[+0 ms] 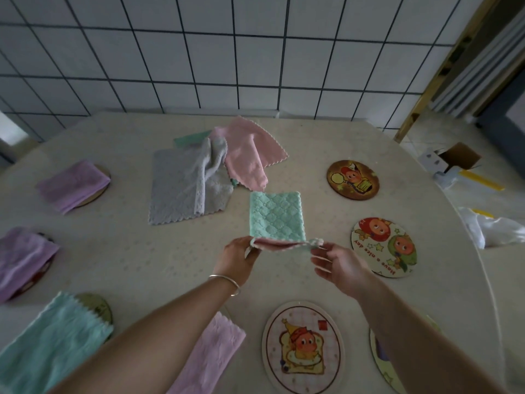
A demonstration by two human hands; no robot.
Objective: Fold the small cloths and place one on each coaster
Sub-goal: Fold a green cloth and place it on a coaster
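Green cloth (275, 216), soft, light and limp, best held by its corners. Left hand (238, 258) and right hand (339, 267) each pinch a near corner.

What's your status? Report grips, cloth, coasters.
Left hand and right hand: each has a grip on a near corner of the green cloth, half-folded. Toast coaster bare, nearest. Grey cloth and pink cloth unfolded beyond.

Mint quilted cloth (275, 215), underside seemingly pink; grey cloth (181, 189); cartoon-printed coasters (352, 179).
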